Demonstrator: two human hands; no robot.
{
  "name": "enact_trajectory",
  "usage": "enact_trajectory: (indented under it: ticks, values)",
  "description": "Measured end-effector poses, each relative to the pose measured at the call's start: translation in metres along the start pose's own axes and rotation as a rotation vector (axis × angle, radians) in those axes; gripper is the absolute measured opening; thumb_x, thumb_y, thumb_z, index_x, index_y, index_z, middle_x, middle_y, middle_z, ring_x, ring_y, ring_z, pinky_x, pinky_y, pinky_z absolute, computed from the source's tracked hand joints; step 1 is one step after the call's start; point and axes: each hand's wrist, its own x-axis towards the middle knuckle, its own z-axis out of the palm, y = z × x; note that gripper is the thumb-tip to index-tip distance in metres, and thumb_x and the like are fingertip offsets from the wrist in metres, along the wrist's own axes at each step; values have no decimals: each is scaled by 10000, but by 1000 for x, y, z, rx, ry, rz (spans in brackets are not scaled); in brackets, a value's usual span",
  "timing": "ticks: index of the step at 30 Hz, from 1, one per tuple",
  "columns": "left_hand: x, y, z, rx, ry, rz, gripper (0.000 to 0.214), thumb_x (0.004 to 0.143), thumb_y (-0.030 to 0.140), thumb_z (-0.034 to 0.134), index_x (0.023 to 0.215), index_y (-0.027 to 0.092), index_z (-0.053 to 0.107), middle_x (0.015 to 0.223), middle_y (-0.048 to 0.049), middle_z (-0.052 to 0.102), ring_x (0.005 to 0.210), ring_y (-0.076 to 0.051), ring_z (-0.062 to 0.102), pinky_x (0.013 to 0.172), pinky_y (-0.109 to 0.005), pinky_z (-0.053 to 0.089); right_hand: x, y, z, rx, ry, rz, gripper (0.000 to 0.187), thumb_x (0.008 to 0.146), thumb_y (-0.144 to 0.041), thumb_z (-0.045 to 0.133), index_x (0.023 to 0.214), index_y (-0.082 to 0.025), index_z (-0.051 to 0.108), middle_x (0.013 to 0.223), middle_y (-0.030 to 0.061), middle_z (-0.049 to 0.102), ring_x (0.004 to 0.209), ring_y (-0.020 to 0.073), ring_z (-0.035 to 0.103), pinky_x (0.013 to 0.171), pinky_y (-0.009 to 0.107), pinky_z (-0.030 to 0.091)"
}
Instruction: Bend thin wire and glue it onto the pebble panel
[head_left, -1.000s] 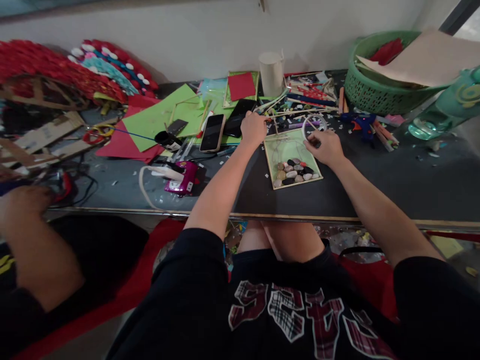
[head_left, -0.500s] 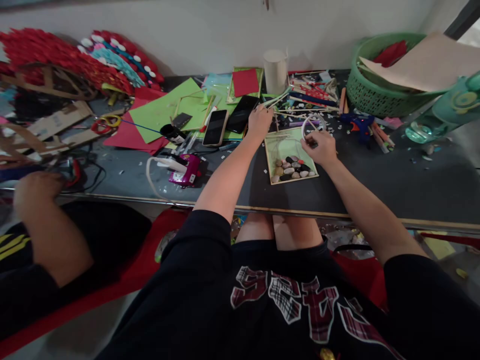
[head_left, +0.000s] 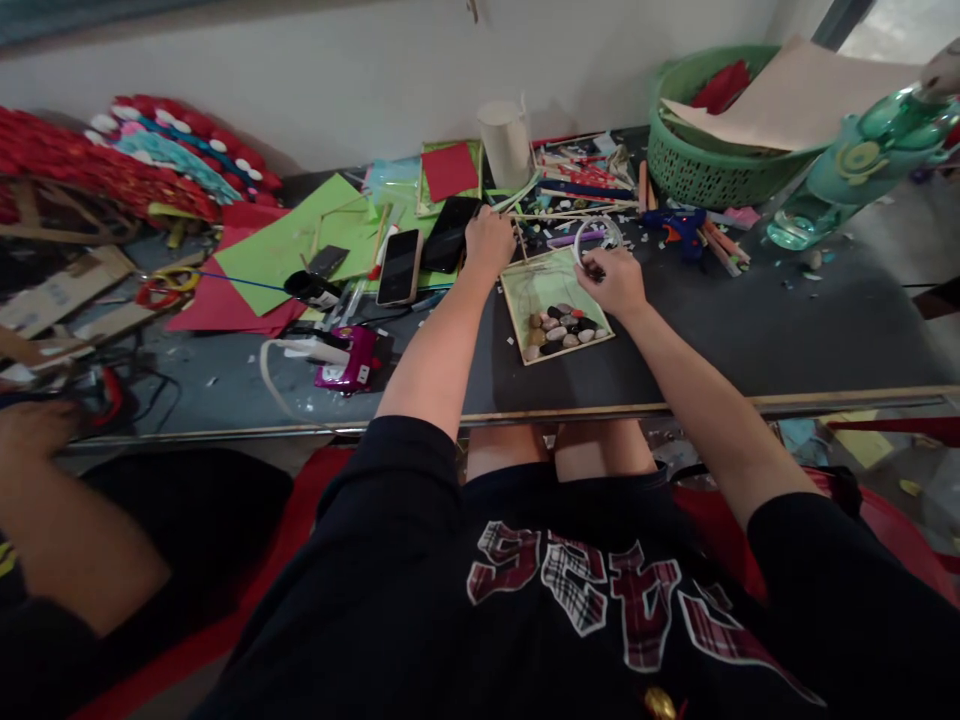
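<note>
A small framed panel (head_left: pixel 559 283) with a pale green backing lies on the dark table in front of me, slightly turned. Smooth pebbles (head_left: pixel 562 331) in black, grey, pink and brown cluster along its near side. My right hand (head_left: pixel 616 284) is closed at the panel's far right corner, pinching a white ring-shaped coil (head_left: pixel 579 243). Beyond the panel's far left corner, my left hand (head_left: pixel 491 243) is closed around thin pale strips (head_left: pixel 523 193) that stick out past its fingers. Its fingertips are partly hidden.
Two phones (head_left: pixel 399 267) lie left of my left hand. A white cylinder (head_left: pixel 505 145) stands behind it. Right are a blue glue gun (head_left: pixel 679 232), green basket (head_left: pixel 701 165) and water bottle (head_left: pixel 847 180). A purple power socket (head_left: pixel 349 360) and another person's arm (head_left: pixel 75 530) are left.
The view has shifted, so the table's things appear farther left. Both my hands keep nearly the same places around the panel. The other person's hand at left has moved slightly.
</note>
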Motion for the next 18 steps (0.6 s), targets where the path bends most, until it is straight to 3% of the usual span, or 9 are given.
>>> enact_trajectory:
  ticks: [4, 8, 15, 18]
  values:
    - [-7, 1, -15, -102, -18, -133, 332, 936, 314, 566, 1146, 128, 742, 1215, -179, 733, 1258, -324, 626, 1060, -406, 516, 0, 1, -2, 26, 45, 20, 165, 953, -355, 563, 855, -237, 625, 757, 49, 708, 757, 213, 659, 838, 359, 510]
    - [-17, -1, -23, -167, -11, -114, 305, 932, 348, 586, 1105, 154, 744, 1137, -128, 767, 1121, -281, 696, 1002, -366, 549, 2, 2, 0, 26, 41, 24, 174, 944, -356, 559, 871, -226, 650, 761, 54, 720, 747, 214, 667, 764, 339, 495]
    - [-18, -8, -9, -36, -88, -80, 329, 919, 286, 583, 1177, 127, 713, 1180, -201, 754, 1187, -385, 711, 1015, -473, 561, 3, -1, 2, -66, -47, 0, 210, 980, -353, 552, 971, -211, 705, 840, 79, 758, 838, 243, 686, 824, 356, 501]
    - [-14, -11, -7, -52, -146, -57, 319, 904, 269, 607, 1169, 128, 713, 1215, -213, 751, 1193, -384, 708, 1023, -469, 562, 1, -7, -1, -108, -190, -134, 282, 1014, -357, 508, 1032, -186, 731, 882, 104, 775, 854, 247, 688, 900, 386, 505]
